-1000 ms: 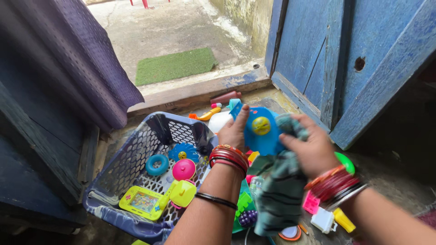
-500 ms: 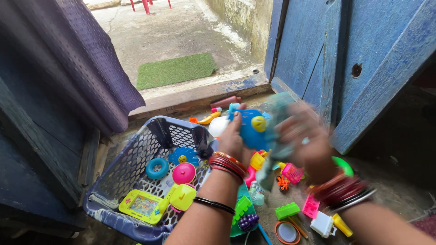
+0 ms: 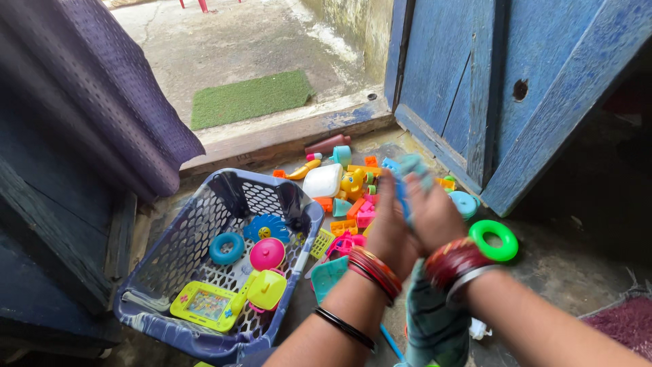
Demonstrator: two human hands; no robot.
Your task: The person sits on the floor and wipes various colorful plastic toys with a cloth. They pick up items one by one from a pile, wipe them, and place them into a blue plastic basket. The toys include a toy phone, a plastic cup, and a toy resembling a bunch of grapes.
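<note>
Blue toy point(image 3: 401, 182) pinched edge-on between left hand point(image 3: 388, 228) and right hand point(image 3: 435, 217), long axis pointing far. Teal cloth point(image 3: 435, 323) gripped by right hand, hung near. Basket point(image 3: 204, 265) lies left.

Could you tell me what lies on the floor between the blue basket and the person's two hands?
In the head view, a yellow grid piece and a teal plastic piece lie on the floor between the blue basket and the left hand, which is pressed against the right hand.

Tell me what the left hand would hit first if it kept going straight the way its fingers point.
The left hand points up and away, toward the toy pile. Likely first: the yellow toy beside the white box, though blur and unclear depth make this uncertain.
</note>
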